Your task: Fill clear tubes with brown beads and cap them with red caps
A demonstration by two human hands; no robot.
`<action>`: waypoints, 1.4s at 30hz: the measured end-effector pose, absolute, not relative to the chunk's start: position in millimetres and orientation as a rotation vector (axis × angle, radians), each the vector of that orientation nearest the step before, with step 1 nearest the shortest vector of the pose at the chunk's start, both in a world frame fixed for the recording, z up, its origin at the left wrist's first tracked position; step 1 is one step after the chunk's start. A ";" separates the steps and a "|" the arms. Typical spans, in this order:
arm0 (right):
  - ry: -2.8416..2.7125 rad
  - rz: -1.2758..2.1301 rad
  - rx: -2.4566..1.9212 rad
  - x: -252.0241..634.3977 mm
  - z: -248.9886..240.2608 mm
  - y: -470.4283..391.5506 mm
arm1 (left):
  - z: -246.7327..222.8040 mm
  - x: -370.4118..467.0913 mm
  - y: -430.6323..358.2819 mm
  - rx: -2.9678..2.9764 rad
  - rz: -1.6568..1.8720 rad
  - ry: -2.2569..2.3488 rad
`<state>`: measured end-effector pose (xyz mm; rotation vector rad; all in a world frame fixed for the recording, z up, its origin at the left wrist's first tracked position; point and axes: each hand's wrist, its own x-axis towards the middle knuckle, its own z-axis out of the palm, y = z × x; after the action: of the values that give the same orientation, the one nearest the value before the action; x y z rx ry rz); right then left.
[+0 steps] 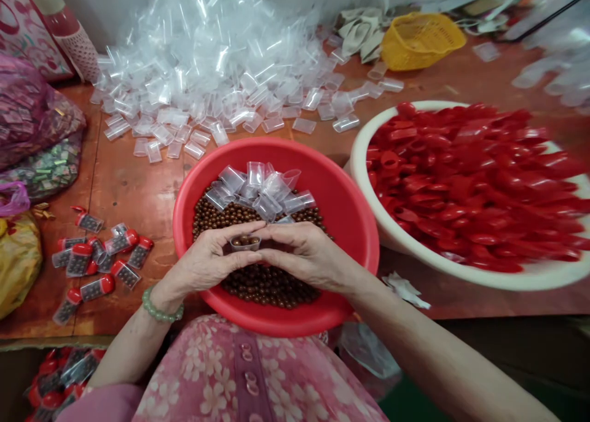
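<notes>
Over a red basin (354, 225), my left hand (209, 256) has its thumb and fingers closed around a clear container (245, 244) with brown beads showing in its open top. My right hand (308, 253) meets it from the other side, thumb and fingers pressed together; what lies between them is hidden. Several clear empty tubes (267, 191) rest on the brown beads (271, 290) in the basin.
A heap of clear tubes (221, 59) covers the table's back. At right stands a white basin (369, 164) of red caps (470, 188), with a yellow basket (419, 41) behind it. Filled red-capped tubes (96, 287) lie at left, near plastic bags (37, 121).
</notes>
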<state>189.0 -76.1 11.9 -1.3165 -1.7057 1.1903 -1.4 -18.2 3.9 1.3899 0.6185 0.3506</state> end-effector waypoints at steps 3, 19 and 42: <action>-1.647 1.197 -1.457 195.4 9.1 -76.3 | 4.2 -2.9 -16.7 1.311 0.367 0.664; -2.474 1.140 -1.644 179.9 -15.7 -82.2 | 1.3 -1.8 -20.9 1.415 0.484 0.776; -1.749 0.743 -1.253 182.5 21.8 -77.1 | 3.2 -1.7 -28.3 1.036 0.435 0.549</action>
<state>182.5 -77.1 21.8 -1.2532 -1.7487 0.7431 -1.7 -28.3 3.2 1.0363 0.5494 0.4353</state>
